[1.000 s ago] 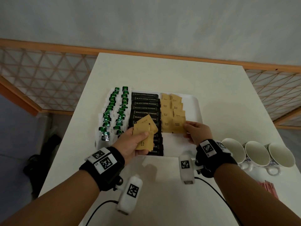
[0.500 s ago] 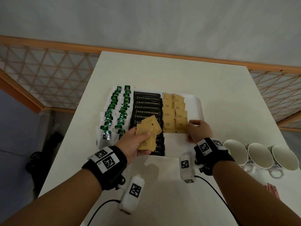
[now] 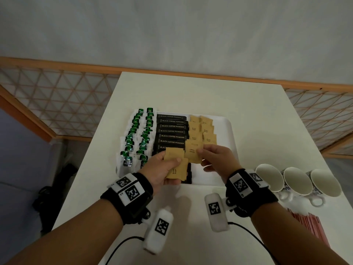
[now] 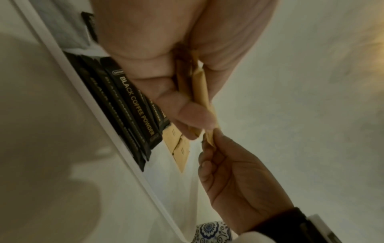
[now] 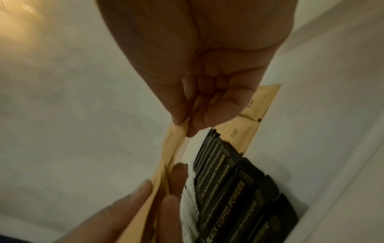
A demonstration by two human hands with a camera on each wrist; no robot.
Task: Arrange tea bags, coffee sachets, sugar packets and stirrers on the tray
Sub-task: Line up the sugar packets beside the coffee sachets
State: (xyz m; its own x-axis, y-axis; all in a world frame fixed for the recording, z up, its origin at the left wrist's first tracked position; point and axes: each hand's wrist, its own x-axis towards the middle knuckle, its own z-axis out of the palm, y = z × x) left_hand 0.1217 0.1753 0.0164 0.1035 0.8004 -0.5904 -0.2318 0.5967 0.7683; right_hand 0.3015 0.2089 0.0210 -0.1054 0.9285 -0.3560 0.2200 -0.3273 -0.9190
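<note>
A white tray [image 3: 228, 129] holds two columns of green-labelled tea bags [image 3: 142, 134], a column of black coffee sachets [image 3: 172, 131] and two columns of brown sugar packets [image 3: 203, 131]. Above the tray's near edge my left hand [image 3: 162, 170] grips a small stack of sugar packets [image 3: 176, 170] between thumb and fingers. My right hand [image 3: 202, 153] pinches one packet [image 3: 192, 152] at the top of that stack. The right wrist view shows that pinch on the packet's edge [image 5: 174, 143]. In the left wrist view the stack [image 4: 199, 87] appears edge-on.
Three white cups [image 3: 298, 183] lie on their sides on the table right of the tray. A bundle of red stirrers [image 3: 313, 228] lies near the right front edge. A wooden lattice rail [image 3: 57, 104] runs behind and beside the white table [image 3: 191, 92].
My right hand has left the sugar rows on the tray and moved left to the stack, where it now pinches a packet. My left hand has shifted slightly right with the stack.
</note>
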